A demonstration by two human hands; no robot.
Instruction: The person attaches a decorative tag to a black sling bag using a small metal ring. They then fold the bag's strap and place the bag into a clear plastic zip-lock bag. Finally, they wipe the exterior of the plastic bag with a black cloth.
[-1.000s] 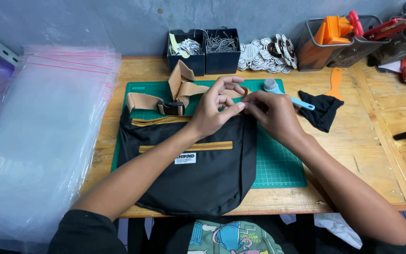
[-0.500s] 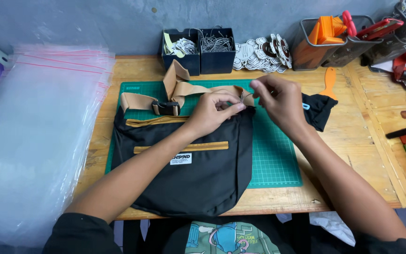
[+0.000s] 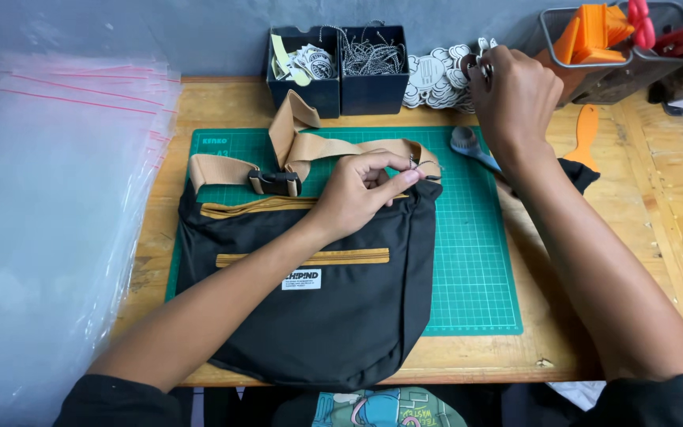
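Observation:
A black sling bag (image 3: 333, 300) with tan zips lies on a green cutting mat (image 3: 468, 261). Its tan strap (image 3: 333, 149) with a black buckle (image 3: 276, 183) runs along the top edge. My left hand (image 3: 361, 190) pinches a small metal ring or chain at the bag's upper right corner. My right hand (image 3: 514, 91) reaches back to a pile of round paper tags (image 3: 436, 79) by the wall and its fingers close on one of them.
Two dark boxes (image 3: 340, 67) of tags and ball chains stand at the back. A stack of clear plastic bags (image 3: 49, 221) fills the left. A blue brush (image 3: 468, 146), black cloth (image 3: 579, 172), orange scraper (image 3: 586, 130) and wire baskets (image 3: 610, 47) sit at right.
My right hand has left the bag's corner and moved up and right to the tag pile. My left hand stays pinched at the bag's corner.

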